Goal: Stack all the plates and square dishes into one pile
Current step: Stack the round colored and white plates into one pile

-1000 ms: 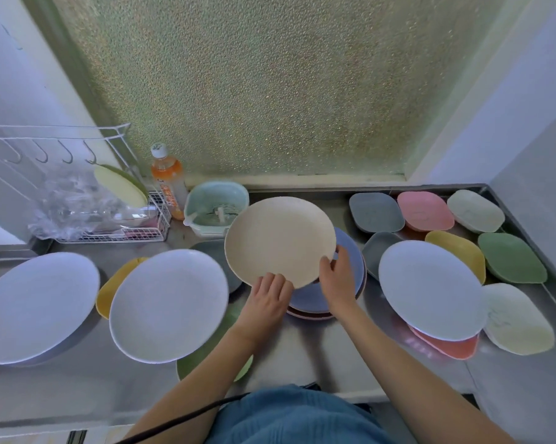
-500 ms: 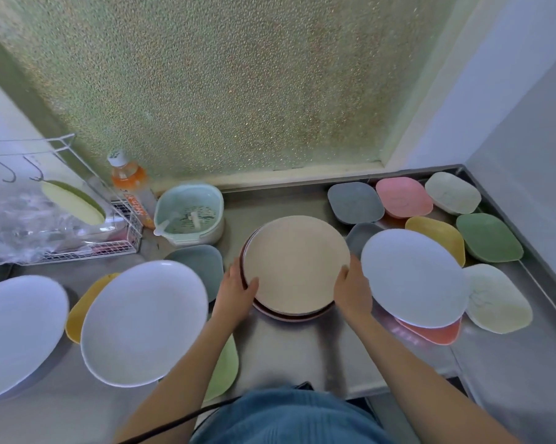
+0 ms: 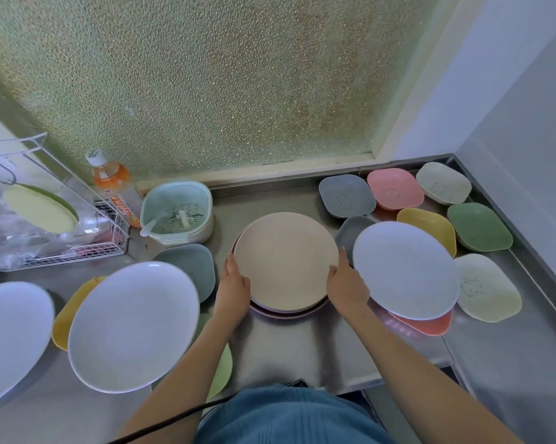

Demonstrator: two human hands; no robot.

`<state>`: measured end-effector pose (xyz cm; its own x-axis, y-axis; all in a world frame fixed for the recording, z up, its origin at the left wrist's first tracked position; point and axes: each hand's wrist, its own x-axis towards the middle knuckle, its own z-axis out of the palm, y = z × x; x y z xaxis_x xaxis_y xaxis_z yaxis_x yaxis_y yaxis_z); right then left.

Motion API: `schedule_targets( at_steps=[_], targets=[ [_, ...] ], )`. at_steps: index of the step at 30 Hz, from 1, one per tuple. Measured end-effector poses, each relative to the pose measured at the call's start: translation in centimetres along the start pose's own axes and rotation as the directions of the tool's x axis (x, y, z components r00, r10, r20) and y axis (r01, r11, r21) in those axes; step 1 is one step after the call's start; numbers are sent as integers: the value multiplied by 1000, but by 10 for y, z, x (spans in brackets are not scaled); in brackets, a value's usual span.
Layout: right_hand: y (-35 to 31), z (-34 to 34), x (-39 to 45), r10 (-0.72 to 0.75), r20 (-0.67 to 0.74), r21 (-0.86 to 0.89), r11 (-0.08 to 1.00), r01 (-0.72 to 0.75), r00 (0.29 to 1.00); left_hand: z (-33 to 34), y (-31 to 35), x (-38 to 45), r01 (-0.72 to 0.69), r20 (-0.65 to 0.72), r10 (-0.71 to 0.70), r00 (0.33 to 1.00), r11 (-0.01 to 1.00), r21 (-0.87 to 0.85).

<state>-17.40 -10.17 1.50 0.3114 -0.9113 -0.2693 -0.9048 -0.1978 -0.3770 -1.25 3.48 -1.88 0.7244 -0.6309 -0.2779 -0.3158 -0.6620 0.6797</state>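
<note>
A beige round plate [image 3: 286, 261] tops a short pile in the middle of the steel counter [image 3: 302, 354], with a pink rim showing beneath. My left hand [image 3: 233, 285] cups the pile's left edge and my right hand [image 3: 345, 285] cups its right edge. A white plate [image 3: 404, 269] lies to the right on an orange-pink dish [image 3: 427, 325]. Two white plates [image 3: 132, 325] [image 3: 10, 334] lie to the left, over a yellow dish [image 3: 63, 318] and a light green one [image 3: 222, 370]. Grey [image 3: 345, 195], pink [image 3: 395, 189], cream [image 3: 443, 182], yellow [image 3: 430, 224], green [image 3: 478, 225] and pale [image 3: 486, 288] square dishes fill the right corner.
A mint strainer basket [image 3: 177, 213] with a spoon and an orange drink bottle [image 3: 113, 184] stand at the back left. A wire rack [image 3: 55, 229] holds plastic wrap and a yellow-green plate. Another grey dish [image 3: 193, 267] lies left of the pile. A wall bounds the right side.
The beige plate came down from a tilted hold onto the blue plate and now covers it. My hands shifted to the pile's two sides.
</note>
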Motion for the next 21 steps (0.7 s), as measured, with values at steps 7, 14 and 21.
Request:
schedule_targets(
  at_steps=[7, 14, 21],
  targets=[
    [18, 4, -10, -101, -269, -31, 995, 97, 958, 1, -3, 1, -15, 22, 15, 1000, 1000, 5],
    [69, 8, -9, -71, -166, -239, 971, 30, 983, 4, -2, -1, 7, -3, -7, 1000, 997, -73],
    [84, 7, -11, -43, -129, -187, 982, 18, 991, -1, 1, -6, -3, 13, 4, 1000, 997, -81]
  ],
)
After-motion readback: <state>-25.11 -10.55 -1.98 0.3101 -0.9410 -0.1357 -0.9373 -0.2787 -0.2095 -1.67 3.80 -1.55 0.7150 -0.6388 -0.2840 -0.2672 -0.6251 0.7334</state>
